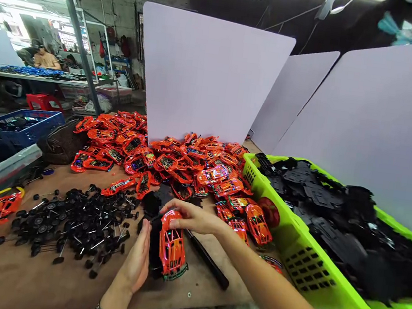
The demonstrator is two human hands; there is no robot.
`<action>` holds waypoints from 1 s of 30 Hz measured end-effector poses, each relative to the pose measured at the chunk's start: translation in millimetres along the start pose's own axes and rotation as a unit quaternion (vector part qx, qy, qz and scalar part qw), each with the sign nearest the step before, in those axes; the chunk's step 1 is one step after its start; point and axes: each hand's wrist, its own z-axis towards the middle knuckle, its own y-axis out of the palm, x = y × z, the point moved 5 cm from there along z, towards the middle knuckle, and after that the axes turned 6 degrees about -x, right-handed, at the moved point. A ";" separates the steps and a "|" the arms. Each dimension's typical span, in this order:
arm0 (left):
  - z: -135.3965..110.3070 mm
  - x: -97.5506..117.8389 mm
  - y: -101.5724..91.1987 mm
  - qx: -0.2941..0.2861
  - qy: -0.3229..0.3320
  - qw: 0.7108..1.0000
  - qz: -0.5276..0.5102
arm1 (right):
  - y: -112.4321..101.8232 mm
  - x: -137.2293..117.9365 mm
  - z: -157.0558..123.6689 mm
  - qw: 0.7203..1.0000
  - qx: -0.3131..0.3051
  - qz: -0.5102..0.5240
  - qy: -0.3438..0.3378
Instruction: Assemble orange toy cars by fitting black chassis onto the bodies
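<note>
The right hand is closed on a red toy car, which is above the table, near its front edge. The left hand is beside a black part, just left of the car; I cannot tell whether it grips. Black wheels lie farther left.
</note>
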 end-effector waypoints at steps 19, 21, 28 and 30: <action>-85.4 -13.7 -36.6 0.124 -0.096 0.976 -0.148 | 49.8 38.4 -29.8 0.807 0.374 -0.457 0.012; -87.5 -9.2 -42.6 0.147 -0.104 0.969 -0.170 | 56.5 28.6 5.0 0.797 0.316 -0.515 -0.019; -79.5 5.0 -60.9 0.190 -0.083 0.960 -0.187 | 87.3 44.5 130.1 0.752 -0.025 -0.658 -0.046; -76.2 6.8 -67.0 0.190 -0.075 0.960 -0.192 | 86.6 51.3 140.0 0.746 -0.040 -0.662 -0.054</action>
